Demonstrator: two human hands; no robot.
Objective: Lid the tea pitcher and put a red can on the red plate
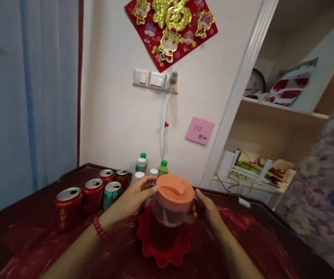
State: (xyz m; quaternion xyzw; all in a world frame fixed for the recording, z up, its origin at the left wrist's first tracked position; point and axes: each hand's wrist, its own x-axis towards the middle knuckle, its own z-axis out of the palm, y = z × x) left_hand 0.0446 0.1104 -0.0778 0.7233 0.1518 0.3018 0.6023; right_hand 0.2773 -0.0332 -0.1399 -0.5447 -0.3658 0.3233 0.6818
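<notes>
Both hands, left hand (132,199) and right hand (209,211), close fingers around an orange-lidded pitcher (169,213) holding dark liquid.

Two bare forearms come into view from below, with no sleeves showing anywhere along them. The left hand (132,199) belongs to the arm that wears the only ornament: a bracelet (99,228) of small, round, red beads, strung in a single row and sitting snug around the wrist. The right hand (209,211) carries nothing at the wrist, neither watch nor band. No rings show on the fingers that can be seen, and both hands are ungloved. The nails look short and plain, though they are too small to judge closely.
</notes>
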